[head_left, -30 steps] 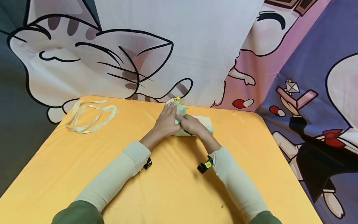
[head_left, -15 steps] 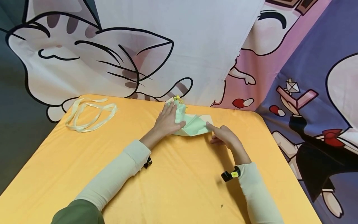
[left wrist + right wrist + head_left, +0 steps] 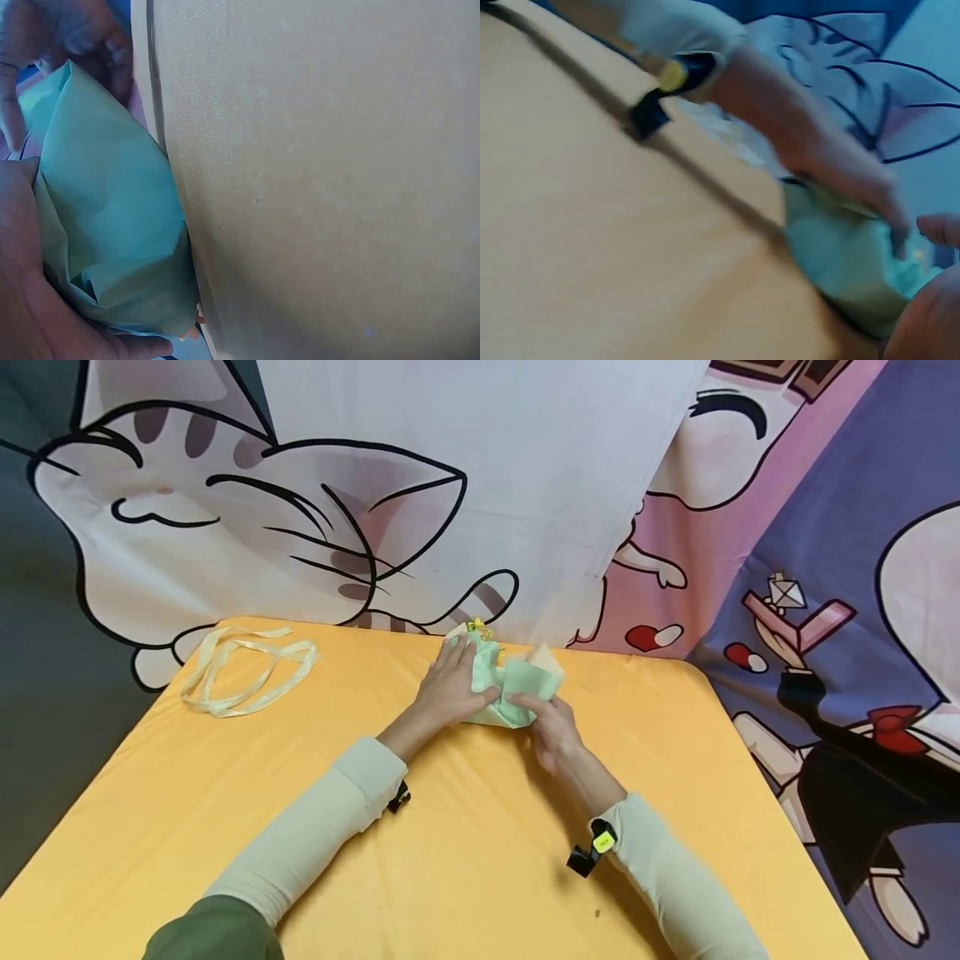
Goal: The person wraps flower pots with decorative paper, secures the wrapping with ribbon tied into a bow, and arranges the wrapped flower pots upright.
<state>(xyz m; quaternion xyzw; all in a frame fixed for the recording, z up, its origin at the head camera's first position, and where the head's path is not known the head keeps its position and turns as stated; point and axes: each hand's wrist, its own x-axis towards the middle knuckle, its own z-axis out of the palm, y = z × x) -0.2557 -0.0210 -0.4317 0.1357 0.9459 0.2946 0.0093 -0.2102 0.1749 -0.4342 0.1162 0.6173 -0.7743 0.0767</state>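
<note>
A small bundle wrapped in mint-green wrapping paper [image 3: 525, 682], with yellow flowers [image 3: 478, 628] at its far end, lies near the back of the table. My left hand [image 3: 444, 687] holds its left side, fingers stretched along it and thumb across the front. In the left wrist view that hand cups the green paper [image 3: 112, 187] from the side. My right hand [image 3: 557, 733] pinches the right flap of the paper between thumb and fingers, folded up toward the middle. A pale corner of the sheet sticks up beyond. The flower stems are hidden inside.
A loosely looped cream ribbon [image 3: 228, 711] lies at the back left of the yellow-covered table [image 3: 450, 860]. Directly behind the table hangs a printed cloth [image 3: 540, 485] with cartoon figures.
My right hand moved away right from the bundle, then came back left, lifting the right flap of paper and folding it inward. The left hand has stayed on the bundle.
</note>
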